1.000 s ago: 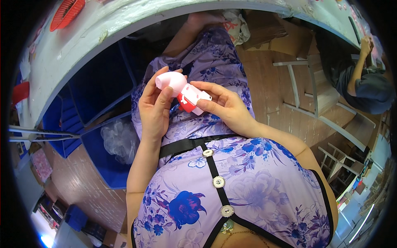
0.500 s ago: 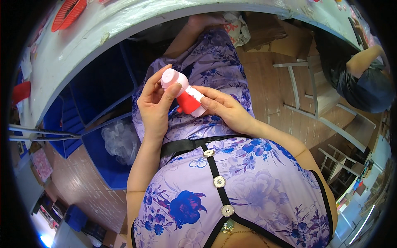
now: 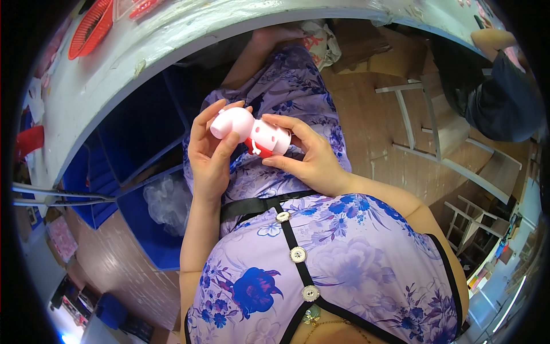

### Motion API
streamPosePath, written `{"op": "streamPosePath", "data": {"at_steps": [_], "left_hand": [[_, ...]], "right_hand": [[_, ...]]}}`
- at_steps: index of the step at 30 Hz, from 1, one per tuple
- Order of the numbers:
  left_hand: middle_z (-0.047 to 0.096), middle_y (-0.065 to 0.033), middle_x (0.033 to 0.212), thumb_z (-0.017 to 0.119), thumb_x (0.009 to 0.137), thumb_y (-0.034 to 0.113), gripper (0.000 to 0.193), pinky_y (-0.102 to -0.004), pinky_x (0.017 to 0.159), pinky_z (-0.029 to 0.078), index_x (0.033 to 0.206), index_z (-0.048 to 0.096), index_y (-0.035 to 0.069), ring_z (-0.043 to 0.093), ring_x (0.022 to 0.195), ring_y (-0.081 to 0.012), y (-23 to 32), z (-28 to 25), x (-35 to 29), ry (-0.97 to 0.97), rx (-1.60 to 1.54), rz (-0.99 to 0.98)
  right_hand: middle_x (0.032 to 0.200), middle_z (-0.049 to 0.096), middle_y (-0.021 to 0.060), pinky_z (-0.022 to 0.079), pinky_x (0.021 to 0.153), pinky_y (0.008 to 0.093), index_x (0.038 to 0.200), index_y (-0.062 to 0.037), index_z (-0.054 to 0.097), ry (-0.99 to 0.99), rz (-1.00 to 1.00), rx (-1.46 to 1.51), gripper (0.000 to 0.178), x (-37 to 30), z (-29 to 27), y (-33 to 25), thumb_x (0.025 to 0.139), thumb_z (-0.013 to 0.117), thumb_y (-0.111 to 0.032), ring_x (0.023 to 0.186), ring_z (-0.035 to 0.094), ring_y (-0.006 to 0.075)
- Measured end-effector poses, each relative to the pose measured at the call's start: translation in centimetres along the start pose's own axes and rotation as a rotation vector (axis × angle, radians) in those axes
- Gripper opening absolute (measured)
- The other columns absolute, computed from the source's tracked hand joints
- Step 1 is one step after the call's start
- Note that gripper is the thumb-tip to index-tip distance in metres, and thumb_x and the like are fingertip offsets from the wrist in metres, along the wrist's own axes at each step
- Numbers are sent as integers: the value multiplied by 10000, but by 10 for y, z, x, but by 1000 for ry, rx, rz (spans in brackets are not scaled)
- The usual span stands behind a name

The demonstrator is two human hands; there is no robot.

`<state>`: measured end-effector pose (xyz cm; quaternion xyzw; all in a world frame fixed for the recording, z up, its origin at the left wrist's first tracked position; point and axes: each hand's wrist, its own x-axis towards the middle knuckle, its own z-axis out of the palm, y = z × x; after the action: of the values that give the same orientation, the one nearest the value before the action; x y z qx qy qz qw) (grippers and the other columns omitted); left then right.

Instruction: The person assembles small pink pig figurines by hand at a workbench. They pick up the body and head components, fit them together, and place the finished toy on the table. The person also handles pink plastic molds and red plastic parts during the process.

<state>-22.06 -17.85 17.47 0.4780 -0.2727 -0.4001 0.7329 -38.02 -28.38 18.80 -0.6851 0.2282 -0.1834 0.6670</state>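
Observation:
Over my lap, both hands hold a small pink plastic toy figure with a rounded head and a red part on its body. My left hand has its thumb and fingers closed round the pink head. My right hand grips the lower body between thumb and fingers, at the red part and the pale base. The toy lies tilted, head toward the left. Some of its far side is hidden by my fingers.
A white worktable curves across the top, with a red basket at its left. Blue bins stand at left, one holding clear plastic bags. A wooden chair and another person's arm are at right.
The toy has been turned in my hands, so its head points more to the left and another side shows. My right hand has shifted its grip. At right, the other person's arm has moved up.

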Motion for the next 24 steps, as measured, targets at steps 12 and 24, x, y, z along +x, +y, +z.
{"op": "streamPosePath", "data": {"at_steps": [12,24], "left_hand": [[546,-213,1246,633,865,38,381,-422,987,452,1213,479,26,561,1157,-324,0,2,0,62,-84,-16],[530,-182,1233,665,824,1,406,-429,984,458,1160,439,36,551,1162,-351,-2,5,-3,31,-52,29]], "right_hand": [[1296,444,157,458,941,344,1242,-80,535,14,-94,-148,529,2,-4,-5,763,756,-126,1123,542,282],[1280,424,136,481,898,345,1178,-115,591,89,-244,-347,503,6,-11,-13,714,784,-87,1055,567,281]]}}
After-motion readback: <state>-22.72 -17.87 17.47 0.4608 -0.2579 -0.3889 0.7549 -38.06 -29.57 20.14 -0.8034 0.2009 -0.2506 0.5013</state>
